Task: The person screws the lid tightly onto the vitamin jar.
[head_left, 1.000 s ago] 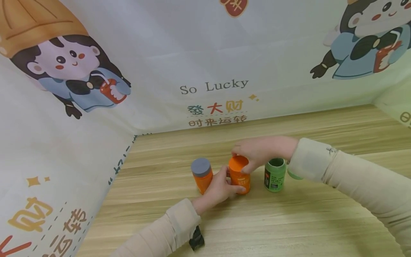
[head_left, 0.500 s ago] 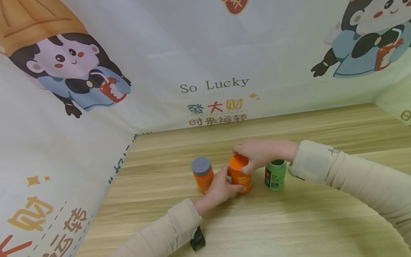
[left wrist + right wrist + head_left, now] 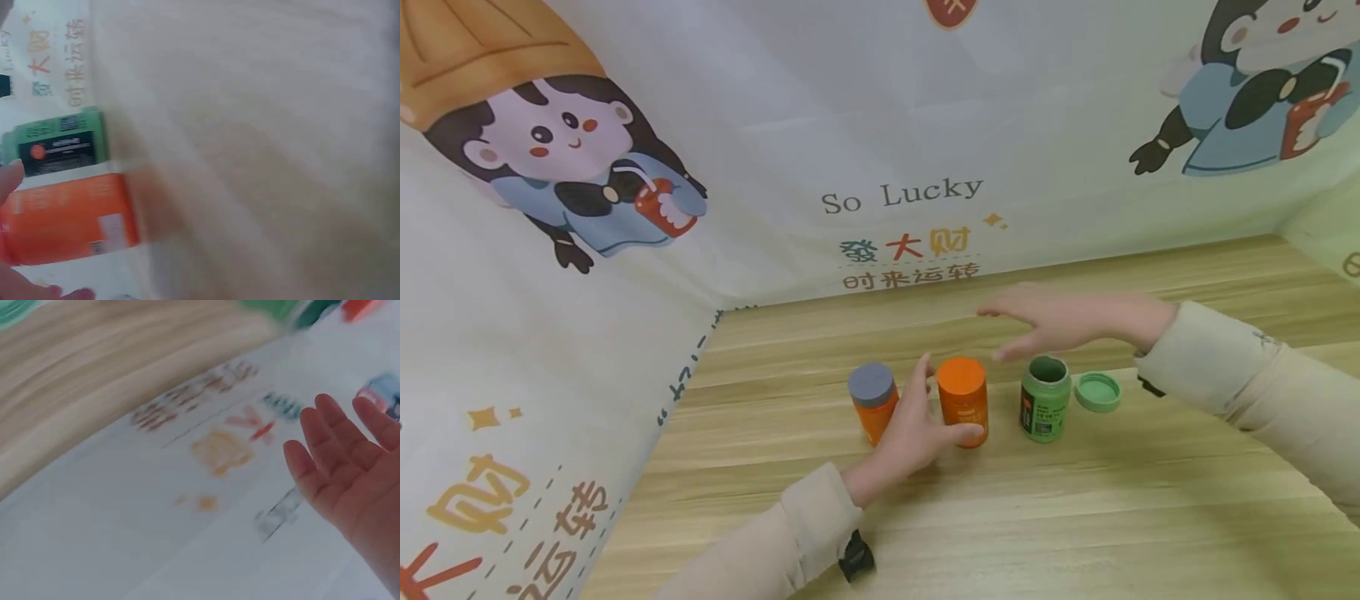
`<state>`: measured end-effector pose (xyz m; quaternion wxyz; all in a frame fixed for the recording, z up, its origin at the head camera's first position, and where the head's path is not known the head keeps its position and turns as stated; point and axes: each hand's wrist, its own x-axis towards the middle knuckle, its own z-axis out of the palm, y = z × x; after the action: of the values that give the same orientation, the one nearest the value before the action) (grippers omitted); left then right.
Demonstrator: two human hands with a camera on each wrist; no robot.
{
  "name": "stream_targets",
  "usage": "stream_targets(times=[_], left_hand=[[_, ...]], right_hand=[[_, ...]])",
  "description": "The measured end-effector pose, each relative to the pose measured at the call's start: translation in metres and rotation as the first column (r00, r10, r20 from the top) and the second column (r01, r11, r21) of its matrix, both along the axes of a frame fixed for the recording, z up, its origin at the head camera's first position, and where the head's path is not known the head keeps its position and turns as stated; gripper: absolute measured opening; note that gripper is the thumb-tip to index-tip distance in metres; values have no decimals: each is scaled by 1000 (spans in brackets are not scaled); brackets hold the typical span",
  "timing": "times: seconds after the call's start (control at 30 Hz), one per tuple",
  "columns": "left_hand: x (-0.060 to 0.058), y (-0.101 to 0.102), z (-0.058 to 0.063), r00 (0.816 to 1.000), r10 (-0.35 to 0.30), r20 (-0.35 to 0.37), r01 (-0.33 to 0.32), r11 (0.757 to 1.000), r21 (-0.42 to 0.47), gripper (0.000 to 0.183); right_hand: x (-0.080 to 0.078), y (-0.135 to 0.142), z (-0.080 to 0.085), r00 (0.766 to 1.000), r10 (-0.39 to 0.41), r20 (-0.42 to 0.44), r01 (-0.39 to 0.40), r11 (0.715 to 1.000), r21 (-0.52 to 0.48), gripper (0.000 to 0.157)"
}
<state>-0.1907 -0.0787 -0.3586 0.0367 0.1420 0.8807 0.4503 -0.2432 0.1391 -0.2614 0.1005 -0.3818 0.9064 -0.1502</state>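
An orange jar with an orange lid (image 3: 962,400) stands upright on the wooden table. My left hand (image 3: 913,429) is beside it with fingers spread; the thumb lies across the jar's lower front in the head view. In the left wrist view, the same orange jar (image 3: 69,219) sits between the parted thumb and fingers. My right hand (image 3: 1063,317) is raised behind and right of that jar, holding nothing, its fingers (image 3: 331,440) extended in the right wrist view. An uncapped green jar (image 3: 1045,404) stands nearest below it, its green lid (image 3: 1098,392) lying to the right.
A second orange jar with a grey lid (image 3: 872,396) stands left of my left hand, partly hidden by it. Behind the wooden table (image 3: 1000,517) rises a printed white cloth (image 3: 775,150), which also runs along the left side.
My right hand has let go of the orange lid and moved up and to the right, uncovering the green lid. My left hand's fingers have loosened and spread beside the orange jar.
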Motion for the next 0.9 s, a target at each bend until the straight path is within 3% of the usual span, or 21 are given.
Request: stream_targets(times=[0.1, 0.17, 0.27, 0.37, 0.43, 0.5, 0.57, 0.67, 0.9], left_hand=[[3, 2, 11, 993, -45, -112, 44, 999, -19, 100], [5, 7, 20, 978, -78, -194, 74, 997, -24, 98], [11, 18, 32, 942, -143, -303, 141, 990, -28, 96], [19, 35, 38, 905, -229, -359, 230, 972, -39, 96], [23, 47, 37, 903, -270, -334, 271, 962, -44, 97], [24, 59, 34, 923, -278, -265, 284, 959, -19, 100], [23, 70, 29, 951, -250, -184, 255, 967, 5, 102], [21, 83, 22, 977, -194, -88, 196, 980, 16, 105], [21, 100, 8, 996, -63, 59, 61, 997, 40, 99]], right_hand=[[-1, 26, -1, 999, -41, 32, 43, 998, -43, 62], [-1, 42, -4, 997, -66, 49, 68, 997, -44, 59], [-1, 62, -14, 995, -88, 45, 89, 996, -31, 56], [0, 79, -28, 994, -100, 45, 101, 995, -23, 55], [1, 88, -38, 993, -98, 71, 100, 995, -21, 57], [1, 95, -48, 988, -99, 121, 102, 995, -22, 62], [2, 100, -58, 981, -104, 165, 106, 994, -4, 68], [3, 102, -73, 979, -105, 174, 100, 994, 37, 77], [5, 98, -97, 997, -55, 52, 55, 998, 13, 79]])
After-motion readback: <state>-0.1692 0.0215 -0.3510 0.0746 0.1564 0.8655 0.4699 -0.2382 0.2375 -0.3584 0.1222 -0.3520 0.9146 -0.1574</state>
